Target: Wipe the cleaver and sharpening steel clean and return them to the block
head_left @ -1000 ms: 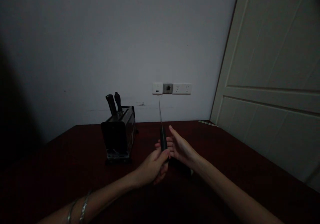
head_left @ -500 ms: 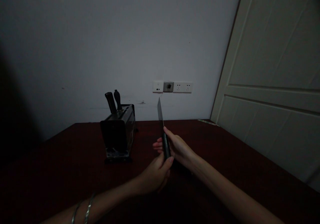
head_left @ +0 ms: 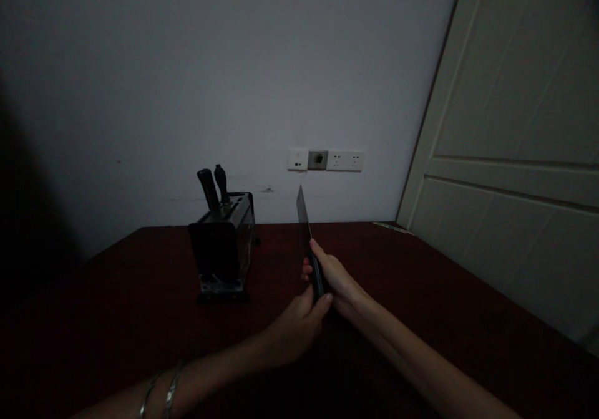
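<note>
A kitchen knife [head_left: 304, 212] with a broad blade and a black handle points up and away from me above the table. My right hand [head_left: 330, 275] is closed round the handle close to the blade, thumb along its upper part. Lower down, my left hand [head_left: 299, 322] pinches the butt end of the same handle between thumb and fingers. To the left stands a dark knife block [head_left: 219, 250] with two black-handled tools [head_left: 208, 188] upright in its top; their lower parts are hidden inside.
The dark red table [head_left: 154, 269] reaches back to a pale wall with a row of sockets [head_left: 344, 160]. A thin strip [head_left: 392, 227] lies at the table's back right edge. A white panelled door [head_left: 510, 188] rises along the right side. The light is dim.
My right hand's fingers have curled more closely round the knife handle. The knife and both hands have shifted slightly right in view; the knife block stays in place.
</note>
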The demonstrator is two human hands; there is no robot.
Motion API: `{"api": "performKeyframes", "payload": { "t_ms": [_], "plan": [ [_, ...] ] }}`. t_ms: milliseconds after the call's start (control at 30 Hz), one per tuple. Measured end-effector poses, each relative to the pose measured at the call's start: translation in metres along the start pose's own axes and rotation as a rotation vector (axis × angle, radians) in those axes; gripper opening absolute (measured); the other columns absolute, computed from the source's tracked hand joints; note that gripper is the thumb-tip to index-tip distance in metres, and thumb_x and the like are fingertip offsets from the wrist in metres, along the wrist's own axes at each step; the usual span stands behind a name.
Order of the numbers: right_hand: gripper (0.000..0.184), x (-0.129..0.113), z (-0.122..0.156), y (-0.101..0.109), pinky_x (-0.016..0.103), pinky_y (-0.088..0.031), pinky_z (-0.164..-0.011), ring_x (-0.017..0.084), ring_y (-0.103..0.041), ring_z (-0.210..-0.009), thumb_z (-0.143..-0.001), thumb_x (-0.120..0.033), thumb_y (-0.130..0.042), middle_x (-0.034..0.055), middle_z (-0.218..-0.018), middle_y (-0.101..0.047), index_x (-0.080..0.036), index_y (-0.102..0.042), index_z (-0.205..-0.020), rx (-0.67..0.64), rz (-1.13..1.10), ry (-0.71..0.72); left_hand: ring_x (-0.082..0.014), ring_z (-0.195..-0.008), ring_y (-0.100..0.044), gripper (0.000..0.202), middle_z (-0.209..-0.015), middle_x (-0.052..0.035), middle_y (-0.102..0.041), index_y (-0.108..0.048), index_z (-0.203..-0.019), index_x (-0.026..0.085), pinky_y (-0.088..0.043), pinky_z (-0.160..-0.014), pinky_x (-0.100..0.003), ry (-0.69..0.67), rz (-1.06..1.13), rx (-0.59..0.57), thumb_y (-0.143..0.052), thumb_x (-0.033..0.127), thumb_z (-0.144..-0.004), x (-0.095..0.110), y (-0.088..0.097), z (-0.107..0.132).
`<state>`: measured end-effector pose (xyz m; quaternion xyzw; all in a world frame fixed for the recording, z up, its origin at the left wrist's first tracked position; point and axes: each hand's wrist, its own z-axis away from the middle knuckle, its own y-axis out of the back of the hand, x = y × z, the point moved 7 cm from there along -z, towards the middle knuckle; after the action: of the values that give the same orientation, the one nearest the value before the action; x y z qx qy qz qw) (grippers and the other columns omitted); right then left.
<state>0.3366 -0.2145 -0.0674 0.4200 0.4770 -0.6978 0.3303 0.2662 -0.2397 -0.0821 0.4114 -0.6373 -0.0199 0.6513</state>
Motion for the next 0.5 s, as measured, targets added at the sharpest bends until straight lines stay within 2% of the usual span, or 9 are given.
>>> {"api": "performKeyframes", "payload": {
  "t_ms": [67,100,167,267,333,400,500],
  "plan": [
    [0.043,0.001,-0.001,0.0,0.019,-0.042,-0.042,0.006,-0.045,-0.035,-0.084,-0.048,-0.048,-0.0045,-0.042,-0.046,-0.013,-0.05,-0.059,0.002,-0.027,-0.012,-0.0173,-0.08,-0.056,0.04,-0.096,-0.0107,-0.059,-0.045,-0.117,0.013,-0.044,-0.075,-0.03,-0.069,-0.127,0.015,-0.031,0.041,-0.091,0.005,0.005,0.001],
    [0.042,0.002,-0.002,0.0,0.019,-0.043,-0.043,0.006,-0.043,-0.034,-0.084,-0.048,-0.048,-0.0054,-0.041,-0.044,-0.014,-0.05,-0.059,0.004,-0.051,-0.023,-0.019,-0.086,-0.055,0.04,-0.102,-0.012,-0.058,-0.046,-0.117,0.014,-0.042,-0.08,-0.032,-0.07,-0.172,0.013,-0.032,0.04,-0.091,0.004,0.008,0.001],
    [0.041,0.003,-0.003,0.0,0.019,-0.044,-0.04,0.005,-0.039,-0.032,-0.085,-0.047,-0.047,-0.0067,-0.041,-0.042,-0.014,-0.049,-0.061,-0.025,-0.153,-0.08,-0.0201,-0.086,-0.055,0.04,-0.107,-0.0135,-0.056,-0.045,-0.118,0.013,-0.042,-0.08,-0.035,-0.085,-0.303,-0.029,-0.027,0.037,-0.092,0.003,0.008,0.003],
    [0.04,0.003,-0.002,-0.007,0.014,-0.032,-0.03,0.004,-0.036,-0.031,-0.087,-0.048,-0.041,-0.0077,-0.041,-0.039,-0.015,-0.046,-0.064,-0.172,-0.401,-0.238,-0.018,-0.082,-0.056,0.034,-0.112,-0.0137,-0.054,-0.045,-0.119,0.015,-0.043,-0.076,-0.032,-0.198,-0.535,-0.188,-0.027,0.025,-0.092,0.004,0.001,0.009],
    [0.043,-0.003,0.0,-0.008,0.011,-0.023,-0.027,0.004,-0.034,-0.031,-0.089,-0.05,-0.033,-0.0082,-0.041,-0.036,-0.016,-0.043,-0.065,-0.25,-0.504,-0.3,-0.015,-0.076,-0.055,0.032,-0.105,-0.0105,-0.057,-0.045,-0.116,0.016,-0.044,-0.069,-0.027,-0.228,-0.646,-0.298,-0.027,0.016,-0.089,0.0,-0.004,0.015],
    [0.045,-0.008,0.001,-0.003,0.01,-0.02,-0.026,0.002,-0.031,-0.031,-0.091,-0.049,-0.026,-0.0088,-0.041,-0.034,-0.016,-0.041,-0.065,-0.276,-0.534,-0.306,-0.0136,-0.068,-0.054,0.029,-0.093,-0.0067,-0.06,-0.048,-0.108,0.017,-0.042,-0.062,-0.024,-0.208,-0.68,-0.329,-0.026,0.015,-0.089,-0.006,-0.003,0.017],
    [0.045,-0.011,0.005,0.001,0.009,-0.019,-0.026,0.002,-0.028,-0.03,-0.091,-0.05,-0.025,-0.0092,-0.042,-0.032,-0.016,-0.04,-0.065,-0.379,-0.638,-0.321,-0.0141,-0.065,-0.053,0.031,-0.081,-0.0046,-0.06,-0.052,-0.091,0.018,-0.04,-0.059,-0.024,-0.198,-0.676,-0.202,-0.022,0.026,-0.094,-0.015,0.002,0.013]
  ]
}}
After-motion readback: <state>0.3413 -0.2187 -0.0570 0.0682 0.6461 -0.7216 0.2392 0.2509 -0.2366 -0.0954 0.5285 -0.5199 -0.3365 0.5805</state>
